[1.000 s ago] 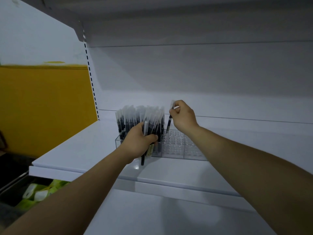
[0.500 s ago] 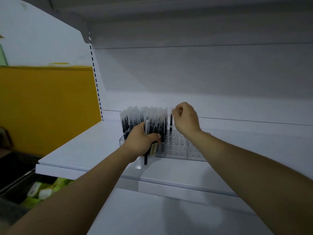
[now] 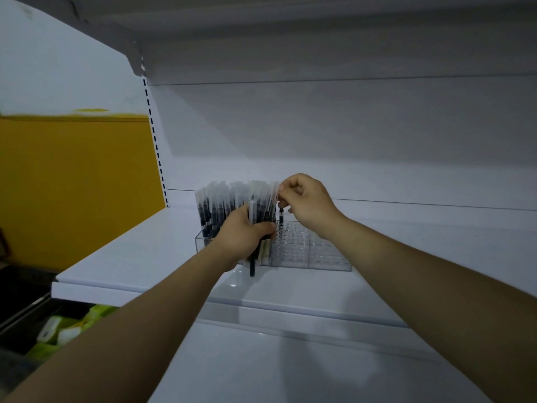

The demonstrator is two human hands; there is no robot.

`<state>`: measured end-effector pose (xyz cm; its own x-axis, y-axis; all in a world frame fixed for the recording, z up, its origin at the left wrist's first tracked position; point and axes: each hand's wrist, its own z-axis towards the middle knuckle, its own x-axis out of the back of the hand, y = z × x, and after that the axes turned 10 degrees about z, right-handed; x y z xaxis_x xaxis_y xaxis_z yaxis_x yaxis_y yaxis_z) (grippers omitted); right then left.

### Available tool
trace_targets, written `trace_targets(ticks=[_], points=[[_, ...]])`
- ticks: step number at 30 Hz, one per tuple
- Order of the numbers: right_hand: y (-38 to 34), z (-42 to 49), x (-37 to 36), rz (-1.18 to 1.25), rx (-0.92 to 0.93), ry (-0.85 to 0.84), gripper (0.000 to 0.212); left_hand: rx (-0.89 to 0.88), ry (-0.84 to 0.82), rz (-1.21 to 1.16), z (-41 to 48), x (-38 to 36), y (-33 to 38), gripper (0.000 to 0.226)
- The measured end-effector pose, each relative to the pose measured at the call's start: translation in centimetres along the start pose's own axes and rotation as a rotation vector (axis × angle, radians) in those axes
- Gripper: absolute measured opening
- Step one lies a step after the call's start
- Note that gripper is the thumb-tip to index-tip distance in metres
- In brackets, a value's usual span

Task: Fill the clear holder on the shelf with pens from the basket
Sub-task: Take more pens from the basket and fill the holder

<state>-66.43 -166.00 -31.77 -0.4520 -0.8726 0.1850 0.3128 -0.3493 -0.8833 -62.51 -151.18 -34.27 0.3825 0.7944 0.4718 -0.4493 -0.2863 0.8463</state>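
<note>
Far left, a yellow wall panel [image 3: 72, 184] stands behind the white shelf [image 3: 139, 257], and green-and-white packets [image 3: 66, 330] lie in a dark bin below its near edge. No basket is in view.

The clear holder [image 3: 319, 257] sits on the shelf towards the back. Its left part is packed with upright black pens in clear sleeves [image 3: 218, 205]; its right part shows bare rows of holes.

The left hand [image 3: 241, 239] is curled round a spare bundle of pens [image 3: 260, 212], held upright just in front of the filled section, with one dark tip hanging below the fist.

Just right of it, the right hand [image 3: 308, 202] pinches the top of a single pen [image 3: 281, 215] between thumb and fingertips. The pen stands nearly upright at the boundary between the filled and bare holes.

The step in hand looks like seating this pen in the next free hole. To do it well:
- keep the pen vertical and guide its tip into the hole next to the last filled row
- let go only once it stands by itself
- hold the bundle clear of the standing pens so their sleeves are not knocked askew

No brand, label or other writing can be read: the pen sleeves are too small and dim.
</note>
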Motion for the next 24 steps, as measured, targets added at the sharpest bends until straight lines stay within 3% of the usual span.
trace_targets(ticks=[7,12,15,19,24], points=[[0.2,0.3,-0.2,0.071,-0.089,-0.069,0.02,0.004,0.009,-0.07,-0.1,0.1,0.0,0.013],[-0.7,1.5,0.1,0.167,-0.029,0.219,0.022,0.061,0.061,-0.023,0.3,1.0,-1.3,0.016],[-1.0,2.7,0.7,0.101,0.063,0.345,0.023,0.083,0.063,-0.003,0.3,1.5,-1.8,0.019],[-0.2,2.6,0.4,-0.075,0.109,0.28,0.015,0.083,0.077,0.049,0.4,1.7,-1.9,0.02],[1.0,2.0,-0.4,-0.163,0.143,0.222,0.021,0.063,0.075,0.054,0.3,1.9,-1.8,0.013]])
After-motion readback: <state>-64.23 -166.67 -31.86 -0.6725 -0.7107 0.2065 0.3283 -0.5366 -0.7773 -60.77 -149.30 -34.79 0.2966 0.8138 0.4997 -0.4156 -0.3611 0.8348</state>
